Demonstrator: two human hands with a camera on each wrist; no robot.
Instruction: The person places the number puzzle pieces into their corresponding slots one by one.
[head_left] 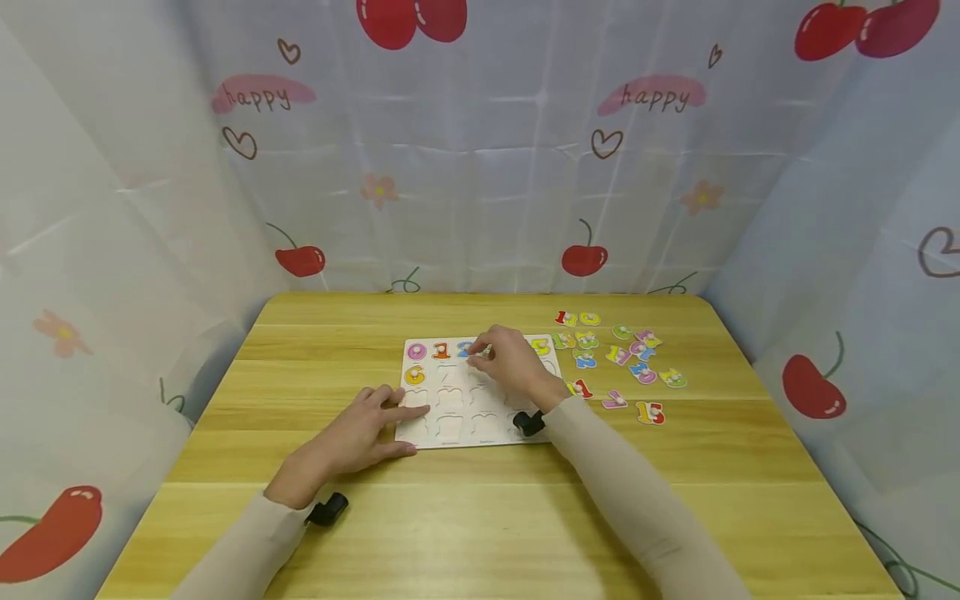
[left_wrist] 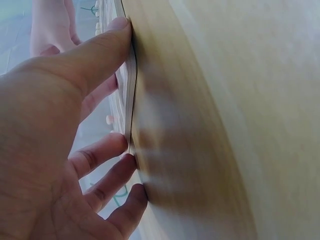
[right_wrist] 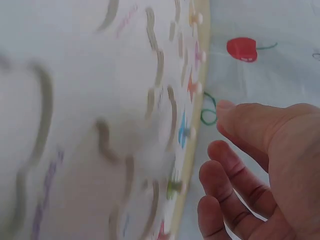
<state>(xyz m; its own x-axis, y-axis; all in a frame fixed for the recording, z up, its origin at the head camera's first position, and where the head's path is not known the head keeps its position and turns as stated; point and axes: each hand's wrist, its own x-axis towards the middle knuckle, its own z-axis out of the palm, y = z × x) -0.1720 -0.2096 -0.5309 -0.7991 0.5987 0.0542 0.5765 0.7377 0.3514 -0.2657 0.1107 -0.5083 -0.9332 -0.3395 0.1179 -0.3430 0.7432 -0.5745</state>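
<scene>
A white number puzzle board [head_left: 465,404] lies on the table, with shallow number-shaped recesses. Set in it are a pink 0 [head_left: 417,352], a red-orange 1 [head_left: 441,352], a blue 2 [head_left: 464,350], a yellow 5 [head_left: 540,346] and an orange 6 [head_left: 415,374]. A green piece [right_wrist: 174,187] shows past the blue one in the right wrist view. My left hand [head_left: 360,433] rests at the board's left side, fingers extended, the thumb [left_wrist: 112,37] against its edge. Above the top row, near the 2, my right hand [head_left: 510,362] has loosely bent fingers with nothing between them.
Several loose number pieces with knobs lie right of the board, among them a red-and-orange 15 [head_left: 651,412], a pink piece [head_left: 615,400] and a yellow 0 [head_left: 590,319]. A cherry-print curtain [head_left: 480,225] surrounds the wooden table [head_left: 450,517].
</scene>
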